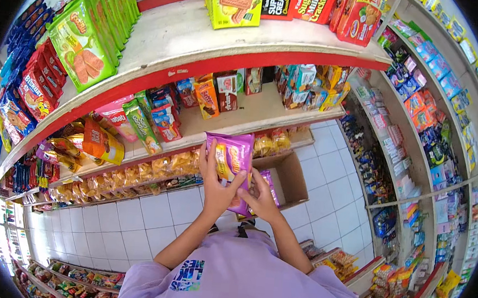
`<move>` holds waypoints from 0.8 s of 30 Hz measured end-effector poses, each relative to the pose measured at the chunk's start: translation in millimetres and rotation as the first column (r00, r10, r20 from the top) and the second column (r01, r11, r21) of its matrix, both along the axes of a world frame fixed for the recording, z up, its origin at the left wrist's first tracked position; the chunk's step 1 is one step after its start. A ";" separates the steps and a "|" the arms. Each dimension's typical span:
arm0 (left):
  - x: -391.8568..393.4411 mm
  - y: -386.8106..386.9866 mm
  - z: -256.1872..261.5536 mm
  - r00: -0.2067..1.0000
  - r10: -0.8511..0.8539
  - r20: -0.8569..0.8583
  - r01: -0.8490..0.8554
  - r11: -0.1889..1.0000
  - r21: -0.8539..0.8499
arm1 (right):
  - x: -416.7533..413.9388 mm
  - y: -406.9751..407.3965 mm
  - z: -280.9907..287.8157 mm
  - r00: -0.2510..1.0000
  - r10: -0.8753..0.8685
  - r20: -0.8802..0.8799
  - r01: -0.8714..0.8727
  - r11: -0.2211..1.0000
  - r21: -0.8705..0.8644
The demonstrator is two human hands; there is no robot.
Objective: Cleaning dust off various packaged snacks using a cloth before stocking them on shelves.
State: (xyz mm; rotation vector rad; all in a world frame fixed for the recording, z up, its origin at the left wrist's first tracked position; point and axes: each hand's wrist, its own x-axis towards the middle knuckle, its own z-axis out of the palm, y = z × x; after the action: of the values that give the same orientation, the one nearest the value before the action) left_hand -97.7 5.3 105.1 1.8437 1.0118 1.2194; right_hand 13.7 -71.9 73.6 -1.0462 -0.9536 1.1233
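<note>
Both of my hands are around a purple snack packet (243, 147) with yellow printing on its front, held upright in front of my chest. My left hand (220, 185) grips its left side, fingers on the front and thumb reaching across. My right hand (264, 198) holds the lower right edge, its thumb close to the left thumb. Just behind the right hand, an open cardboard box (297, 176) stands on the floor. Inside it, partly hidden by my hand, lies more purple packaging (272, 182).
A shelf with a red edge (228, 62) curves before me, carrying green wafer packs (83, 51) and biscuit packs. Boxed biscuits (207, 99) stand a level lower, above a row of yellow snack bags (137, 175). White floor tiles (130, 220) run between shelves; another stocked rack (415, 120) rises at right.
</note>
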 end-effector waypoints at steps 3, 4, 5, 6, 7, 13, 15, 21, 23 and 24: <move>15.7 6.9 -2.1 0.995 -0.033 0.094 0.035 0.999 -0.015 | 25.1 4.2 -3.6 0.997 -0.063 0.033 0.062 0.998 0.023; 19.6 6.9 2.2 0.967 -0.077 0.243 0.113 0.984 -0.138 | 34.9 5.8 -4.1 0.997 -0.072 -0.005 0.072 0.997 0.012; 23.1 7.1 7.5 0.915 -0.100 0.390 0.207 0.948 -0.241 | 44.3 7.7 -3.1 0.996 -0.079 -0.042 0.079 0.997 0.000; 26.0 8.0 14.2 0.934 -0.064 0.351 0.160 0.954 -0.253 | 52.7 9.9 1.5 0.994 -0.071 -0.088 0.072 0.997 0.010; 25.5 11.1 17.9 0.932 -0.052 0.359 0.145 0.961 -0.235 | 59.9 11.6 7.7 0.995 -0.051 -0.080 0.053 0.998 0.027; 11.5 26.3 79.9 0.912 -0.332 0.240 0.393 0.874 -0.284 | 91.6 36.5 68.1 0.999 0.041 0.033 -0.047 0.969 0.242; 10.2 37.6 106.5 0.904 -0.320 0.283 0.383 0.900 -0.208 | 96.6 52.6 87.2 0.997 0.042 0.058 -0.061 0.930 0.362; -22.1 91.4 213.1 0.919 -0.072 0.387 0.016 0.989 0.147 | 108.8 61.5 126.9 0.997 0.041 0.068 -0.067 0.892 0.447; -35.2 135.4 239.4 0.923 0.015 0.385 -0.140 0.944 0.299 | 109.2 62.2 118.1 0.997 0.031 0.067 -0.058 0.887 0.457; -33.9 154.1 253.6 0.920 0.023 0.391 -0.169 0.924 0.343 | 112.9 61.9 113.1 0.996 0.034 0.078 -0.062 0.914 0.400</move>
State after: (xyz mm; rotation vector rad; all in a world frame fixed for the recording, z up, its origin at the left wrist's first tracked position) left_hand -131.6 159.4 358.7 1.7368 0.6924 1.8515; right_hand 126.6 -10.0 186.6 -0.7302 -1.2118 0.8821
